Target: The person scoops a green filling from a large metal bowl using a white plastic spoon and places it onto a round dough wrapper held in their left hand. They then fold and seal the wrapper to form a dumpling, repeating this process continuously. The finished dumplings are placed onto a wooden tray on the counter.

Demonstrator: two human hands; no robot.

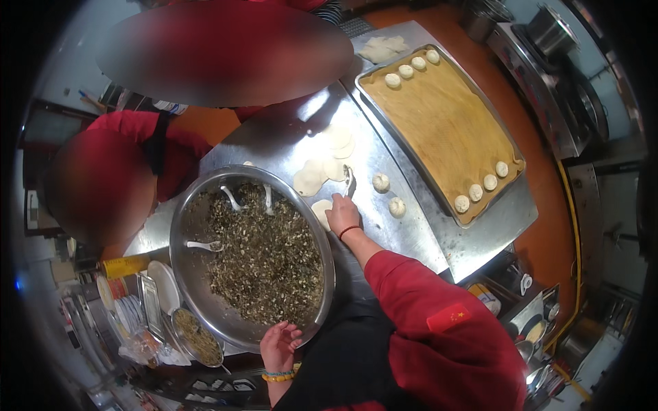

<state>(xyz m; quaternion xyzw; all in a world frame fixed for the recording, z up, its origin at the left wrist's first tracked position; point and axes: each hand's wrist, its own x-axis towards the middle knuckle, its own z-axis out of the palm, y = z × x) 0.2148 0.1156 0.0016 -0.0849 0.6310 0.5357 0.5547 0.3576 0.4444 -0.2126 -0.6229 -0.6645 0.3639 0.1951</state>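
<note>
My right hand (343,213) grips a spoon (349,181) whose bowl end points away from me, beside the dough wrappers. A round dough wrapper (321,213) lies partly under that hand, next to the bowl's rim. Farther off, several flat wrappers (310,177) overlap on the steel table. Two pleated buns, a nearer one (397,207) and a farther one (381,182), sit right of the hand. At the near rim of a large steel bowl (187,287), my left hand (280,341) hovers empty, fingers loosely curled. Chopped dark filling (264,257) and three white spoons (203,246) lie inside.
A lined baking tray (432,128) holds buns at both ends. Behind it lies a dough piece (383,49). Co-workers in red stand across the table and at left. A smaller bowl of filling (197,336) and plates (128,312) stand at lower left.
</note>
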